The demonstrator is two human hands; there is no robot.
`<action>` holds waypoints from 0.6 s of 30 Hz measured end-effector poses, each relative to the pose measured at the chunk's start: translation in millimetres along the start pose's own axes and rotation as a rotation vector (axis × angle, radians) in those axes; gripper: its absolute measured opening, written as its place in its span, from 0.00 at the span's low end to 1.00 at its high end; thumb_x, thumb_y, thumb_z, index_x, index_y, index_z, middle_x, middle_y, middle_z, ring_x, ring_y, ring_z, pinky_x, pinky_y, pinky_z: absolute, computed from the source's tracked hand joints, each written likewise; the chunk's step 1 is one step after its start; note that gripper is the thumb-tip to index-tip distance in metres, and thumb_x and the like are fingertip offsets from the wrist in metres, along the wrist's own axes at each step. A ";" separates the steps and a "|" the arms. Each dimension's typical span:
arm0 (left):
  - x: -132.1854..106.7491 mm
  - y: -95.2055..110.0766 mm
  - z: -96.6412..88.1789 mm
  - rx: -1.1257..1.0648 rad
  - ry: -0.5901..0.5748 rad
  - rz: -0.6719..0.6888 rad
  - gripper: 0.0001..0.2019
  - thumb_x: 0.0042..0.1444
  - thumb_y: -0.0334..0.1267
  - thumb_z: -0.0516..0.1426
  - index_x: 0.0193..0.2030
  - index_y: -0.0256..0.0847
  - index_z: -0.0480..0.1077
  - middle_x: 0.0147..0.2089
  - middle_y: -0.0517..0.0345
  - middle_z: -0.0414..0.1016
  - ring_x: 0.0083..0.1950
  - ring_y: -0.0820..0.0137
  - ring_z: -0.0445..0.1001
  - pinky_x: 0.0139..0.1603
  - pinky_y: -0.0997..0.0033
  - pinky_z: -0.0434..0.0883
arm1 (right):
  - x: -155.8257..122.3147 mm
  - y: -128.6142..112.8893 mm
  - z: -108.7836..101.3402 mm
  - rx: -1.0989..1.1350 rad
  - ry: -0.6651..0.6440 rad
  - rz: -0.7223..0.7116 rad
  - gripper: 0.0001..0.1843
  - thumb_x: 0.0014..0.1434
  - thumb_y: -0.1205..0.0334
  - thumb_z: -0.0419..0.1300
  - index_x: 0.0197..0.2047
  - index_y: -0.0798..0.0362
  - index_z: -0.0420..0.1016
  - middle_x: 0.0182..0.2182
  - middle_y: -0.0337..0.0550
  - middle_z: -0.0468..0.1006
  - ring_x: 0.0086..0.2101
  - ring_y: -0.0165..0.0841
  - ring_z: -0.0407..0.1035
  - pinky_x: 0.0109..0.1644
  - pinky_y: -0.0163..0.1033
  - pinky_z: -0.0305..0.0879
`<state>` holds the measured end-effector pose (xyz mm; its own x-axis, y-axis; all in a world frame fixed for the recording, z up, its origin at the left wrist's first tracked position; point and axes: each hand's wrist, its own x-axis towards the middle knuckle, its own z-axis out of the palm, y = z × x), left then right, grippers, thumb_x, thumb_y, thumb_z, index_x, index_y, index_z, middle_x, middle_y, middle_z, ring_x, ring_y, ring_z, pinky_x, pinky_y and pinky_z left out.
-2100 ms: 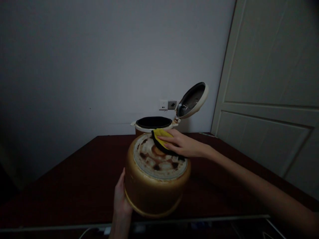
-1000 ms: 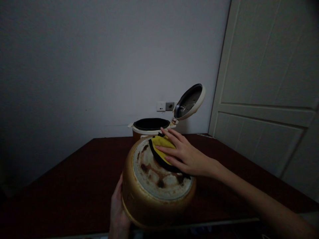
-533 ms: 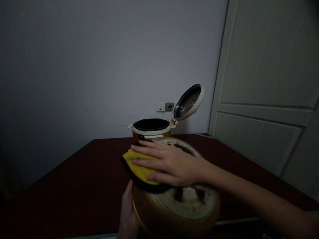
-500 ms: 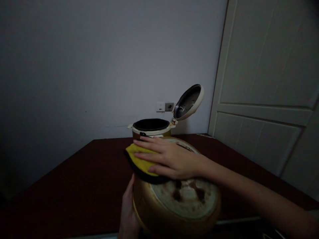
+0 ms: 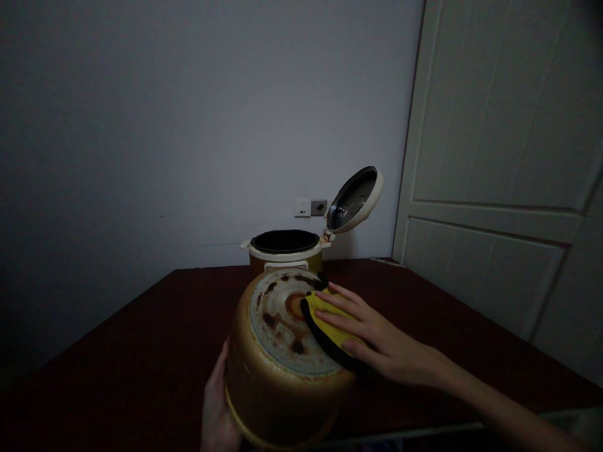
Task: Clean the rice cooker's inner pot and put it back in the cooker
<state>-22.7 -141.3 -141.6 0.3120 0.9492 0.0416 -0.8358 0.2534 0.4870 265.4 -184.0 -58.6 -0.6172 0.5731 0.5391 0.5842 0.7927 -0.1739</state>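
Maroon table (image 5: pixel 141 351), grey wall (image 5: pixel 188 125), gold pot (image 5: pixel 264 389)

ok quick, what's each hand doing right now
Left hand: holding the gold inner pot by its side.
Right hand: open, flat, pressing the yellow cloth on the pot's stained base.

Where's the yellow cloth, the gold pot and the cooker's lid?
yellow cloth (image 5: pixel 335 333), head view, on its yellow top face.
gold pot (image 5: pixel 264 395), head view, on its gold side wall.
cooker's lid (image 5: pixel 354 199), head view, on its shiny inner face.
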 end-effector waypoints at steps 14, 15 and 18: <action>1.5 -6.2 26.6 0.031 0.018 -0.123 0.18 0.62 0.36 0.47 0.51 0.35 0.73 0.38 0.51 0.80 0.49 0.61 0.75 0.58 0.60 0.65 | 23.2 -59.6 -10.9 -0.255 -0.050 -0.440 0.24 0.65 0.58 0.48 0.63 0.52 0.57 0.59 0.40 0.66 0.62 0.26 0.51 0.68 0.39 0.41; 2.7 -6.5 26.4 0.040 0.039 -0.111 0.17 0.61 0.36 0.47 0.48 0.35 0.75 0.36 0.52 0.81 0.48 0.62 0.76 0.57 0.61 0.66 | 29.1 -65.8 -10.8 -0.237 -0.047 -0.407 0.24 0.66 0.58 0.47 0.63 0.53 0.57 0.59 0.41 0.66 0.61 0.25 0.53 0.67 0.37 0.43; 3.9 -5.8 33.7 0.076 0.107 -0.059 0.15 0.60 0.35 0.49 0.45 0.37 0.76 0.30 0.55 0.80 0.43 0.63 0.78 0.54 0.63 0.69 | 47.3 -79.7 -10.1 -0.231 -0.025 -0.387 0.22 0.66 0.59 0.45 0.61 0.56 0.60 0.58 0.44 0.66 0.59 0.27 0.55 0.66 0.37 0.48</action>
<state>-1.4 -145.4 -114.9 0.3067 0.9484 -0.0803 -0.7792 0.2986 0.5511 195.0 -222.1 -10.9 -0.8243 0.2502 0.5078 0.4082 0.8842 0.2270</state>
